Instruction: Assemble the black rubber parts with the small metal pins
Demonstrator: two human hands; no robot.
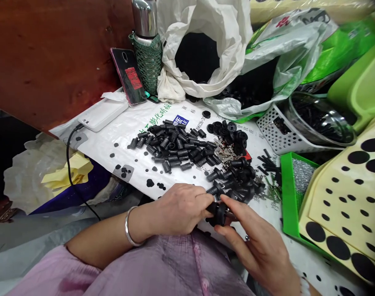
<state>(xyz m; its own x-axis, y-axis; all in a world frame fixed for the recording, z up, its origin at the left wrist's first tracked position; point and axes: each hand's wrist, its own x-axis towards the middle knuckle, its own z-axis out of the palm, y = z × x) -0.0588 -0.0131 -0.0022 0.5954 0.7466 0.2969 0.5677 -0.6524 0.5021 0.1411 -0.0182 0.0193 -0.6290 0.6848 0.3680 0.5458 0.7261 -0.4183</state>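
Head view (the only view), looking down on a cluttered counter [119, 135] covered by a printed white sack sheet.

- Left hand [178, 209], lower centre of the frame: grip closed, thumb and fingertips pinched on a small black part [218, 213]. Silver bangle [128, 227] on the wrist.
- Right hand [255, 242], lower right of centre: forefinger laid over the top of the same black part and thumb beneath it, so this grip is closed on it too. A small ring [247, 237] shows on one finger.
- The black part sits between the two hands, at the near edge of the counter, just in front of the heap of assembled pieces [239, 179].
- Centre of the frame: a spread pile of short black tubes [171, 146]. To its right, a cluster of round black caps [228, 131].
- Small black discs lie scattered over the sheet (loose, apart from one another).
- Upper centre: a steel flask [147, 41] in a green net sleeve, a phone [128, 76] leaning beside it, and an open white plastic bag [202, 45].
- Left of centre: a white power bank [102, 113] with a black cable [68, 164] running down off the counter.
- Right side: a white basket [273, 131], a steel bowl [319, 119] holding dark pieces, a green tray [286, 197] with small metal bits, and a yellow foam sheet [353, 193] punched with round holes.
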